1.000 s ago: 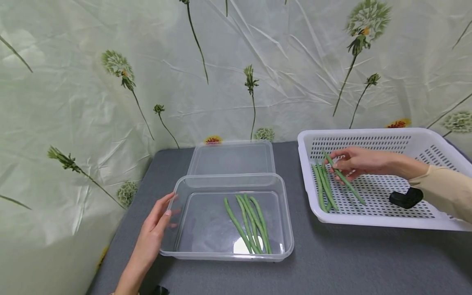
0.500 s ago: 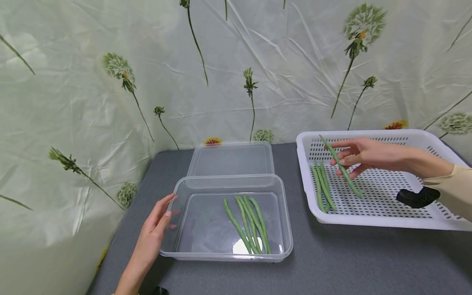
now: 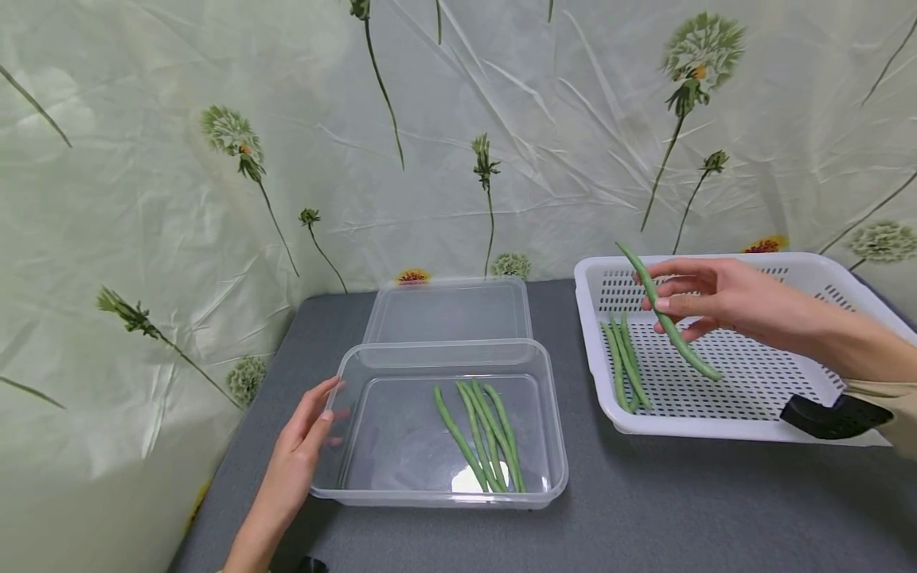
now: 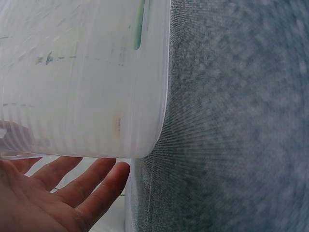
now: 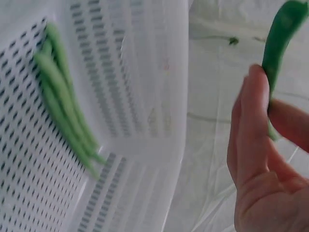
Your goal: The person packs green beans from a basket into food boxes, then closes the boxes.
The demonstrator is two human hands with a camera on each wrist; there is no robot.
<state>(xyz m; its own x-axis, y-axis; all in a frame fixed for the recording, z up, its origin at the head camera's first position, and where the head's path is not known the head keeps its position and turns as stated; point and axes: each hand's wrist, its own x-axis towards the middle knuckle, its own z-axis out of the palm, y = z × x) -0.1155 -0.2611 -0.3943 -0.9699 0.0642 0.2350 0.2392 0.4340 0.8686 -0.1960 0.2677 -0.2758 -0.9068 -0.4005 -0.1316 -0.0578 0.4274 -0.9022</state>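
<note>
A green bean (image 3: 669,326) is pinched between the thumb and fingers of my right hand (image 3: 723,298), raised over the white perforated basket (image 3: 716,436). In the right wrist view the bean (image 5: 280,41) stands up from the fingertips. Several more beans (image 3: 625,362) lie at the basket's left end. My left hand (image 3: 290,446) rests against the left wall of a clear plastic container (image 3: 394,499), its fingers extended along the outside in the left wrist view. Inside that container several green beans (image 3: 490,438) lie together on the right side.
A clear lid (image 3: 451,312) lies flat behind the container. Grey cloth (image 3: 573,533) covers the table, and a flower-printed sheet (image 3: 401,199) hangs at the back and left. A black wrist device (image 3: 834,418) is strapped to my right wrist.
My right hand has lifted the green bean up from the basket's floor, away from the other beans. The left hand and container have stayed in place.
</note>
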